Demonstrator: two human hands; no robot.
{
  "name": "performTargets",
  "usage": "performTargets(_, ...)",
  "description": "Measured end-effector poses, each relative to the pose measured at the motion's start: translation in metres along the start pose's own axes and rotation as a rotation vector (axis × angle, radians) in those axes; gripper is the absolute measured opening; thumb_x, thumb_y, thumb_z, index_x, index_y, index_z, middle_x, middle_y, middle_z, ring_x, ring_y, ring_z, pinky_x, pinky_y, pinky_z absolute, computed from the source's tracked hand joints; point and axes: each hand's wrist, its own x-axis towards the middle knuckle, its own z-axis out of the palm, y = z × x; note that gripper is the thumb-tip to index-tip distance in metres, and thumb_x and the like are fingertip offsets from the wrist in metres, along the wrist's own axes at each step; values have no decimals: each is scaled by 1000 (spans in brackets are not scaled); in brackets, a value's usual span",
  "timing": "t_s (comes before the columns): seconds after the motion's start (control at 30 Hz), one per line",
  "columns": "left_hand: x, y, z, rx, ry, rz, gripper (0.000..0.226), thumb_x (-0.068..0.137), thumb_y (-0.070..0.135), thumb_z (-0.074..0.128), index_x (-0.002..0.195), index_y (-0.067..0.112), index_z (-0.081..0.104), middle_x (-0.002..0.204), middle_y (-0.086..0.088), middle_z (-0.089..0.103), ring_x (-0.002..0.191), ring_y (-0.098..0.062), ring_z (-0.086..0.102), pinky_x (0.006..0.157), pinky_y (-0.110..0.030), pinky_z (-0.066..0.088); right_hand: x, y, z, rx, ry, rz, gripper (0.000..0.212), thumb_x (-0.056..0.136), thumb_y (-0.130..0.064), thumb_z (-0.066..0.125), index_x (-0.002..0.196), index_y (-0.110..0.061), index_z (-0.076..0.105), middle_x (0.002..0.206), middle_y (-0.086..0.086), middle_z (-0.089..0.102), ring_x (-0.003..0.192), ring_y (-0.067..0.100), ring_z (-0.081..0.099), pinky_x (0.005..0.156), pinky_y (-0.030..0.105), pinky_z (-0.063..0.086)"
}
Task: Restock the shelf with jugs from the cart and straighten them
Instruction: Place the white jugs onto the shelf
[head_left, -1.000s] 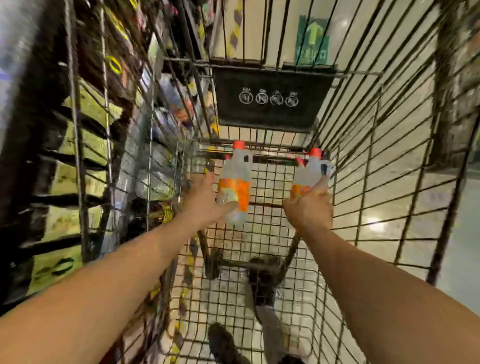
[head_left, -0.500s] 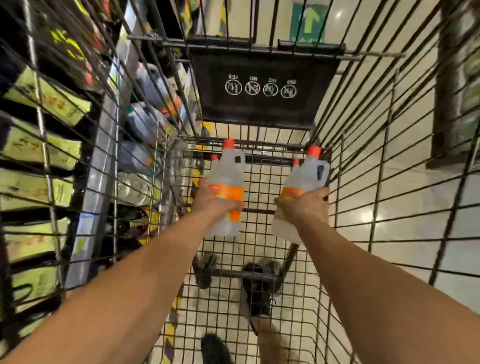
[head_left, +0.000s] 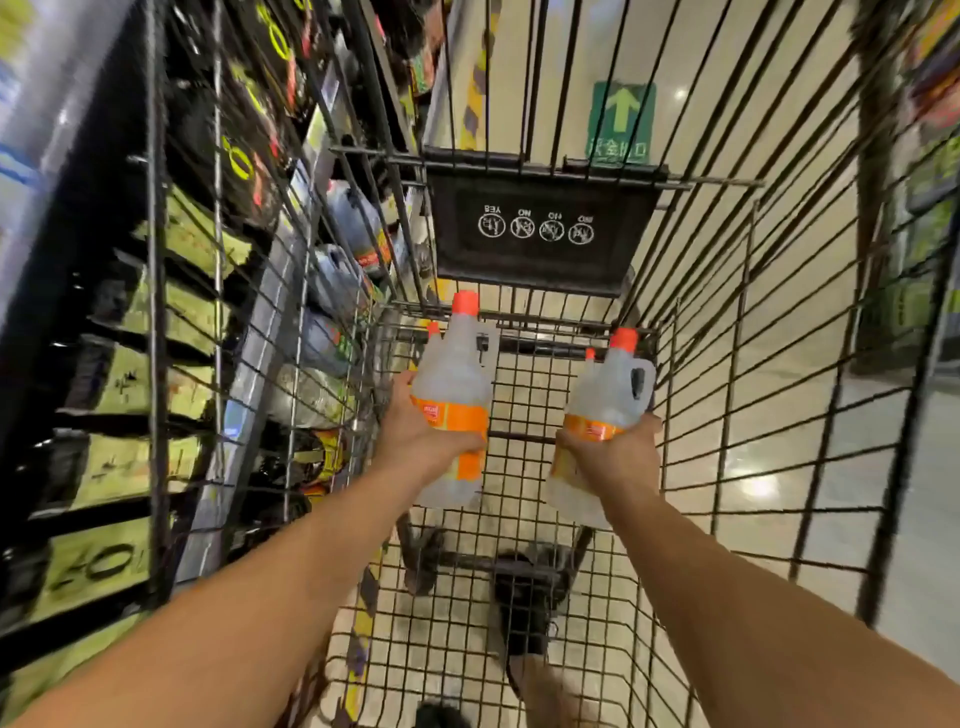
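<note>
While we are clamping the left hand (head_left: 415, 431) round the left jug (head_left: 460, 379) and the right hand (head_left: 610, 460) round the right jug (head_left: 608, 395), both held up inside the cart (head_left: 727, 415), we are probably risking a snag on its wire side when swinging them toward the shelf (head_left: 254, 364).

Bare left hand (head_left: 421, 436), bare right hand (head_left: 613, 457), bare forearms (head_left: 260, 597), dark shoes (head_left: 522, 608)

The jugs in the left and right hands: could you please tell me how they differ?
The left jug is close to upright; the right jug leans with its cap to the right. The left jug's cap sits higher in the picture than the right jug's. The left hand leaves much of its jug's orange label showing; the right hand covers most of its own. Both are clear, orange-capped, with a handle at the shoulder.
</note>
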Motion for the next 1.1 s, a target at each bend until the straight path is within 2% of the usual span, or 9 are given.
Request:
performTargets(0.1,-27,14,-23,-9,17,59,108,51,23,95,136,33,29,109,10,51,96,-15,55,77,-31,48,-29,-10,-11,71,8,-83,92,53,-39,87,126,-21,33,105,7,59,81,24,58,71,37,50)
performTargets(0.3,-103,33,-71,-85,168,277,98,41,20,97,117,37,36,91,25,49,76,32,45,53,0,38,-106,-32,-49,120,-74,-389,92,58,-44,89,128,-25,32,104,-1,59,91,23,62,84,41,53)
performTargets(0.43,-163,41,-112,-211,133,314,106,38,20,96,120,40,32,92,20,63,79,9,63,70,-12,49,-172,-48,-85,191,-141,-623,81,62,-25,90,119,-36,34,101,-8,61,78,0,62,70,24,50)
performTargets(0.57,-234,45,-153,-299,184,458,99,38,19,91,118,44,37,98,27,65,84,12,63,63,-4,45,-242,-62,-122,197,-148,-780,80,65,-31,88,118,-46,30,98,-12,62,78,10,67,68,39,58)
performTargets(0.67,-288,49,-182,-380,234,522,104,32,31,90,121,44,37,107,21,62,90,15,60,67,-5,45,-290,-69,-146,207,-138,-893,86,65,-37,88,120,-45,22,91,-25,54,70,-9,60,58,12,49)
performTargets(0.8,-356,41,-221,-432,339,612,110,34,39,91,126,56,33,114,38,57,101,19,56,76,-7,48,-352,-80,-174,271,-212,-1016,96,59,-38,91,132,-35,28,107,-20,58,90,-4,61,74,16,47)
performTargets(0.9,-404,32,-251,-481,446,644,113,32,40,90,130,53,34,122,19,60,106,2,61,82,-21,54,-399,-93,-190,286,-220,-1127,105,49,-53,90,133,-33,29,106,-27,54,91,-6,59,74,15,43)
performTargets(1.0,-450,21,-279,-506,578,671,111,33,36,89,130,46,36,117,16,61,96,9,61,72,-9,48,-441,-104,-198,262,-244,-1203,95,57,-35,90,130,-31,30,109,-14,57,99,14,61,84,30,45)
performTargets(1.1,-490,7,-305,-548,665,674,108,38,26,91,130,47,37,116,20,60,94,8,61,76,-21,52,-485,-113,-199,270,-226,-1301,93,59,-28,91,131,-27,33,100,-23,53,88,-10,60,75,13,46)
